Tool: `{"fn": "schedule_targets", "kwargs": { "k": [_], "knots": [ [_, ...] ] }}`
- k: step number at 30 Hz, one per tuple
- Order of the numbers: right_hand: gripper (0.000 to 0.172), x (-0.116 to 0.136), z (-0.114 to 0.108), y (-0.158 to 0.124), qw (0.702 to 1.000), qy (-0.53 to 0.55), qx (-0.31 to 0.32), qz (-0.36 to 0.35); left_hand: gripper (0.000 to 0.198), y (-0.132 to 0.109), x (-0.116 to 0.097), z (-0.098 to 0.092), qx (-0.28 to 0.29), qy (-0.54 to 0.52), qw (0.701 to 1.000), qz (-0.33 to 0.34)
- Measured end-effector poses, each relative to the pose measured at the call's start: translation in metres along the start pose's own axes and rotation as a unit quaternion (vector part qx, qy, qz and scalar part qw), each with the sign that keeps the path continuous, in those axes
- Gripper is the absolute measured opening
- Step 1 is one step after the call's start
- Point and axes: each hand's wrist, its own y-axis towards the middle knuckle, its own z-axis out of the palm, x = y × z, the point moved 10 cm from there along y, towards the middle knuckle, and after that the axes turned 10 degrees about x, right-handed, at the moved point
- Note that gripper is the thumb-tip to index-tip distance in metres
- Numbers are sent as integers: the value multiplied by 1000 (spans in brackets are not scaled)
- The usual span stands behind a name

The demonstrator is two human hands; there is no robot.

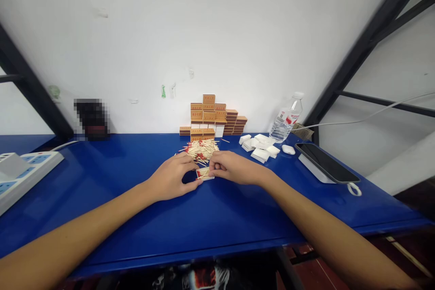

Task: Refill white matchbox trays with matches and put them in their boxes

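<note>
Between my hands on the blue table lies a small white matchbox tray (205, 178) with red-tipped matches (204, 172) in it. My left hand (175, 176) holds the tray's left end between thumb and fingers. At the right end, my right hand (226, 166) is closed in a pinch on the matches' plain ends; its fingertips partly hide them. Just behind the tray spreads a loose pile of matches (203, 148), their red heads pointing various ways.
Brown matchboxes (209, 115) are stacked against the wall. White empty trays (261, 147) lie heaped at right, near a water bottle (286, 120), a white earphone case (288, 149) and a phone (326, 162) on a stand. A power strip (30, 174) sits at far left.
</note>
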Motion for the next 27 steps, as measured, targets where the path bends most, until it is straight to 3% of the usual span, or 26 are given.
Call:
{"fn": "schedule_targets", "kwargs": {
  "k": [7, 19, 27],
  "knots": [
    [13, 2, 0, -2, 1000, 1, 13, 11, 27, -1, 0, 0, 2, 0, 1000, -1],
    [3, 10, -3, 0, 999, -3, -42, -13, 27, -1, -2, -2, -1, -4, 1000, 5],
    [3, 9, 4, 4, 998, -44, -41, 1, 24, 0, -2, 0, -5, -7, 1000, 10]
  ]
}}
